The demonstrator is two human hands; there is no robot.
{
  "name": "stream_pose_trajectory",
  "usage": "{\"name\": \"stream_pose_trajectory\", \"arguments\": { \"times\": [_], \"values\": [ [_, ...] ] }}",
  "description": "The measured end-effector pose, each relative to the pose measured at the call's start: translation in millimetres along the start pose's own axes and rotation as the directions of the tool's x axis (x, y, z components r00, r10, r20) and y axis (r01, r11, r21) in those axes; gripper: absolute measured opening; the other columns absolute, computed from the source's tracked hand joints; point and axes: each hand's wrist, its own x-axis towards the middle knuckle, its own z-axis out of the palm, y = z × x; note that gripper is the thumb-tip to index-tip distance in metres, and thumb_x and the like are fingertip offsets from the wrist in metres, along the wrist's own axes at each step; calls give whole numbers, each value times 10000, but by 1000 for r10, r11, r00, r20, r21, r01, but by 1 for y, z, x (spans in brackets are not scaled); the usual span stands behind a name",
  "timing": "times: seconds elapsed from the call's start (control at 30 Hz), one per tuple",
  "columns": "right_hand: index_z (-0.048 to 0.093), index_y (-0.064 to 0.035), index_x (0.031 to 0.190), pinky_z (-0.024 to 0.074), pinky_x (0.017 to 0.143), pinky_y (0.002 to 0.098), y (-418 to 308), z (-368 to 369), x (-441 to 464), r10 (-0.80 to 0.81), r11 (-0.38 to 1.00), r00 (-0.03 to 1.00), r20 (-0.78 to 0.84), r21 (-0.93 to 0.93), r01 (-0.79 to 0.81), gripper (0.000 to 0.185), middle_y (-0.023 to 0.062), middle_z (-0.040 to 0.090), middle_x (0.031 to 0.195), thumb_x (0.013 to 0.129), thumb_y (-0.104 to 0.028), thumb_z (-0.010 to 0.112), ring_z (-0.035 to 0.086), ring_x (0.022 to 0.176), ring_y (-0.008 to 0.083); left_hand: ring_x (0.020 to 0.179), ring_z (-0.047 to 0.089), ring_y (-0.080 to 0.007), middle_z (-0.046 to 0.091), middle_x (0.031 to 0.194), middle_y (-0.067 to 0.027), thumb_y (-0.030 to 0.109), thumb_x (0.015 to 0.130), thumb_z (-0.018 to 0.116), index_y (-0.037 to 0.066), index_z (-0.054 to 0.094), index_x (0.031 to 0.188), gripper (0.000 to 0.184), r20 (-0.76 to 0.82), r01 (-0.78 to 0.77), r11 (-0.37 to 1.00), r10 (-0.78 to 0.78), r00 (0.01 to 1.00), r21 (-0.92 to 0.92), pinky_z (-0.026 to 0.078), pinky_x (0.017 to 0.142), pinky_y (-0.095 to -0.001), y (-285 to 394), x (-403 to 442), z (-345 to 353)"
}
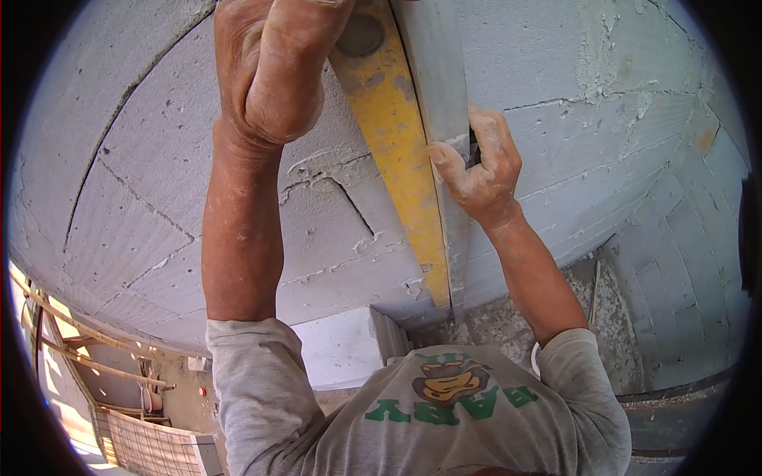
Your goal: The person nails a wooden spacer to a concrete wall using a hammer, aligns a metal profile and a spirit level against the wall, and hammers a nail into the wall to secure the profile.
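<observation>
A long yellow spirit level (394, 147) with worn paint and a round window near its top stands lengthwise against a grey metal straightedge (439, 71). Both run down the pale block wall and look narrower towards the floor. My left hand (274, 67) is closed at the top of the level; its fingertips are partly cut off by the upper edge of the view. Lower down on the other side, my right hand (484, 166) grips the straightedge, thumb across its face and fingers curled at its far edge. Pale dust coats both hands.
The wall (151, 159) of large pale blocks has mortar-smeared joints. A white block (337, 345) lies at its foot. Rough floor (516, 325) shows below. Wooden poles (95, 361) and a mesh panel (151, 440) stand at lower left. Another block wall (683, 246) is at right.
</observation>
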Motion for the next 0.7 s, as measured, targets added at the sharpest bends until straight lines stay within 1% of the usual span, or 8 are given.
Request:
{"name": "stream_pose_trajectory", "arguments": {
  "times": [0.07,0.13,0.2,0.23,0.3,0.43,0.53,0.7],
  "values": [
    [601,31,1144,543,520,240,2,1,0,-18,1000,1000,-5,2,18,565,106,604,890,744,-321,792,640,696,158,1094,584,-254,666,1048,-145,451,952,360,-8,668,1095,571,-8,13,1000,-13,1000,-2,361,1019,-418,6,2,3],
    [605,27,1141,543,521,234,3,1,-2,-13,1000,1000,0,8,13,563,106,605,886,742,-322,794,639,695,153,1040,632,-274,700,962,-143,491,942,268,7,712,990,659,37,-1,999,0,999,34,326,1063,-470,32,14,18],
    [607,25,1137,544,524,230,2,1,-3,2,1000,1000,5,2,-2,564,104,606,885,737,-323,797,639,700,151,995,661,-279,718,896,-142,520,940,211,7,735,921,733,44,-39,999,38,998,32,315,1082,-488,41,19,27],
    [608,24,1135,545,526,228,2,1,-2,6,1000,1000,7,0,-6,564,104,606,884,734,-324,799,640,703,150,978,666,-275,719,873,-141,528,944,199,1,736,903,754,27,-70,997,70,997,15,321,1079,-480,40,20,28],
    [609,24,1131,547,529,230,2,1,-2,3,1000,1000,8,10,-4,565,104,607,883,731,-327,801,641,708,154,962,670,-273,719,856,-144,532,950,188,-8,736,888,772,-14,-99,995,99,995,2,327,1075,-473,41,20,32],
    [612,24,1124,549,532,234,7,3,-3,-12,999,1000,-2,45,12,565,106,611,876,729,-333,802,646,721,162,967,667,-280,717,869,-154,510,960,192,-17,731,897,757,-72,-96,995,93,993,-39,324,1074,-476,36,18,35],
    [614,30,1122,549,535,235,4,2,-2,18,997,1000,0,72,-18,573,109,612,869,728,-341,802,648,728,168,972,663,-293,716,880,-157,493,967,206,-24,726,904,736,-98,-101,993,94,991,-68,322,1072,-486,36,15,40],
    [612,43,1120,544,534,228,9,1,-2,-11,995,1000,11,101,10,586,110,610,862,733,-356,797,644,724,161,986,651,-312,712,890,-161,491,967,238,-29,721,915,712,-14,9,998,-8,1000,67,335,1054,-503,48,14,34]
  ]
}}
